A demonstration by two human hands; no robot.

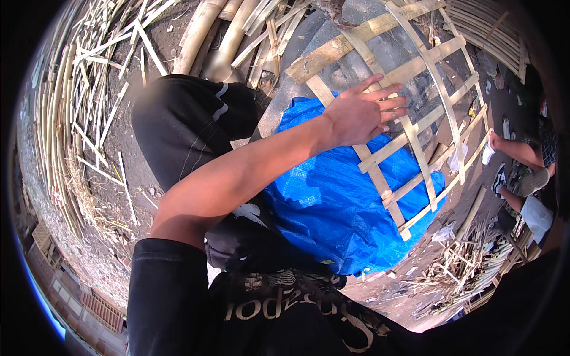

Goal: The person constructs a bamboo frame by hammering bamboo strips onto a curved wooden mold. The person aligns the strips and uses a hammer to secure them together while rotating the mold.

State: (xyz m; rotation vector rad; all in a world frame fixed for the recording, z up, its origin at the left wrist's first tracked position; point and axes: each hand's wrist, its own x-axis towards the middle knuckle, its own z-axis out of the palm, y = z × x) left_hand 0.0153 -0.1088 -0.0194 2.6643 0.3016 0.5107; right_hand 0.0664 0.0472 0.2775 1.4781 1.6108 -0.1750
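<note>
My left hand [363, 114] reaches from the lower left onto a lattice of flat, pale bamboo strips [407, 133]. Its fingers are spread and stretched across a strip near the middle of the lattice. The palm side is hidden. Crosswise strips overlap with large gaps between them, and some strips bow upward on the right. Part of the lattice lies over a blue plastic sheet [320, 204], which covers the area by my lap. The far part rests above a grey, stone-like surface [323, 44]. My right hand is not in view; only its dark sleeve [510, 291] shows at lower right.
Thick bamboo poles [205, 29] lie at the far side. Split bamboo strips [50, 136] are heaped along the left, and more scraps [457, 264] lie at lower right. Another person's legs [516, 148] show at the right edge. My bent knee [184, 118] is left of the sheet.
</note>
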